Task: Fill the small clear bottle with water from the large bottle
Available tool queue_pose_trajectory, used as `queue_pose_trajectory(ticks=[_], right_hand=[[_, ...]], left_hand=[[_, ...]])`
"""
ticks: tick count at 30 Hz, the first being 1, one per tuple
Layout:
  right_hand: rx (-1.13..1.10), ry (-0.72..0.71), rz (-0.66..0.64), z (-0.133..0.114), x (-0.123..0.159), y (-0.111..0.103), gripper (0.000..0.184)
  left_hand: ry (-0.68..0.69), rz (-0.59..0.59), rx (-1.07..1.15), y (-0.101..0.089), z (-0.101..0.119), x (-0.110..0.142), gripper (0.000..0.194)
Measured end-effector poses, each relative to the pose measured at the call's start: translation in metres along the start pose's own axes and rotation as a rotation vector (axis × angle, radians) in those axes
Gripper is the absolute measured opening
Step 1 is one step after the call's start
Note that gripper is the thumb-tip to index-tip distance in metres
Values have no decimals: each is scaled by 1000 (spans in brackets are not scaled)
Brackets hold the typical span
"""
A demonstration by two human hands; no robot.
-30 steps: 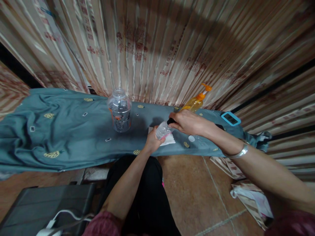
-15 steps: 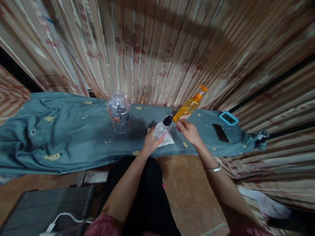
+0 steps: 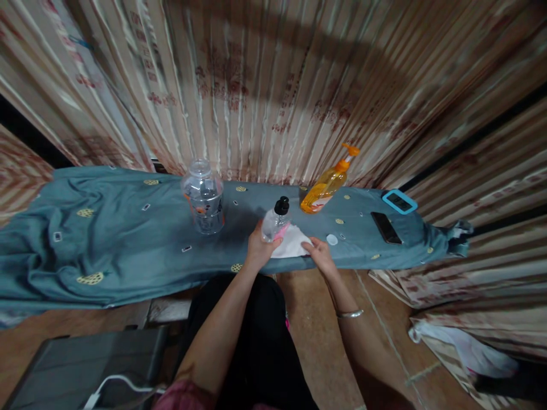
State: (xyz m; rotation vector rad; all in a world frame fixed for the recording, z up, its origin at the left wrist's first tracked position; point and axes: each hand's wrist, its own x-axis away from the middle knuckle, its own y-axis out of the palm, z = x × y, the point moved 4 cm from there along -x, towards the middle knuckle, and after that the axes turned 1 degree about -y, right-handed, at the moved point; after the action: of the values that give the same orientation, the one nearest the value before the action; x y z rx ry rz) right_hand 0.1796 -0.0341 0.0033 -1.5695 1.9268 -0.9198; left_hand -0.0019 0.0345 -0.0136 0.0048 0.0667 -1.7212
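My left hand [image 3: 258,247] is wrapped round a small clear pump bottle [image 3: 270,225] with a black pump top and a pink mark, tilted slightly. Beside it, my right hand [image 3: 320,253] pinches the right edge of a white tissue [image 3: 292,244] that reaches to the bottle's base. A white round disc [image 3: 331,240] lies just right of my right hand. Behind that hand stands an orange pump bottle [image 3: 325,191], part full of yellow-orange liquid. A big clear plastic jar [image 3: 204,199] without a lid is to the left.
A blue-green cloth [image 3: 141,245] with pineapple prints covers the long narrow table. At its right end lie a black phone [image 3: 386,228] and a blue-framed timer [image 3: 399,201]. A pleated curtain [image 3: 256,85] hangs close behind; a grey box [image 3: 89,364] stands at lower left.
My right hand has come down from near the orange bottle and taken hold of the tissue. The white disc now shows on the cloth. My left hand keeps its grip on the clear bottle.
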Motion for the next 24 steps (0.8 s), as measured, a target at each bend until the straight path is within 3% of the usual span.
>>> queue_pose_trajectory(ticks=[3, 6, 9, 13, 15, 20, 24], right_hand=[[-158, 30, 80, -4, 10, -19, 42], [-257, -1, 163, -27, 16, -29, 42], [-312, -70, 212, -61, 13, -24, 45], [-307, -122, 283, -98, -4, -10, 61], [-287, -117, 303, -107, -15, -3, 52], [-287, -100, 309, -101, -22, 6, 35], [-362, -165, 150, -85, -18, -8, 33]], left_hand=[[-13, -15, 8, 2, 0, 0, 51], [-35, -21, -3, 8, 0, 2, 52], [-29, -26, -2, 13, -1, 4, 52], [-13, -44, -21, 14, -3, 5, 56], [-16, -60, -28, 14, -3, 5, 63], [-37, -69, -24, 12, -5, 5, 70], [-40, -150, 1, 15, -8, 6, 59]])
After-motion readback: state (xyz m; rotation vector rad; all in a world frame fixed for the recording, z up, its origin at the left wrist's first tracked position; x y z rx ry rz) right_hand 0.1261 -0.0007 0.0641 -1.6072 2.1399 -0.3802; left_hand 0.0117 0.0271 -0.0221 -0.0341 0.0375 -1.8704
